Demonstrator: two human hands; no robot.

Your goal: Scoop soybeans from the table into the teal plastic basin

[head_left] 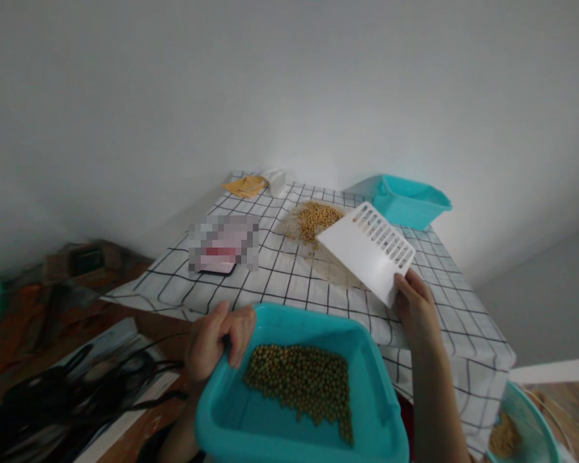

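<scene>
My left hand [229,337] is closed over the left rim of a turquoise plastic basin [289,431], which is held at the table's front edge. Many small round beans [302,379] lie spread across the basin's floor. Between the fingers and thumb of my right hand [415,302] is the near right corner of a flat white plastic board [364,251] with a row of slots along one side. That board is tilted above the table, partly in front of a heap of yellow beans [316,218] on a patch of tan dust.
A second turquoise basin [408,202] stands at the table's back right. Yellow cloth [246,186] lies at the back left, and a partly blurred pinkish object [222,247] nearer me. Dark cables [77,386] lie lower left. Lower right, a tub [525,418] holds tan material.
</scene>
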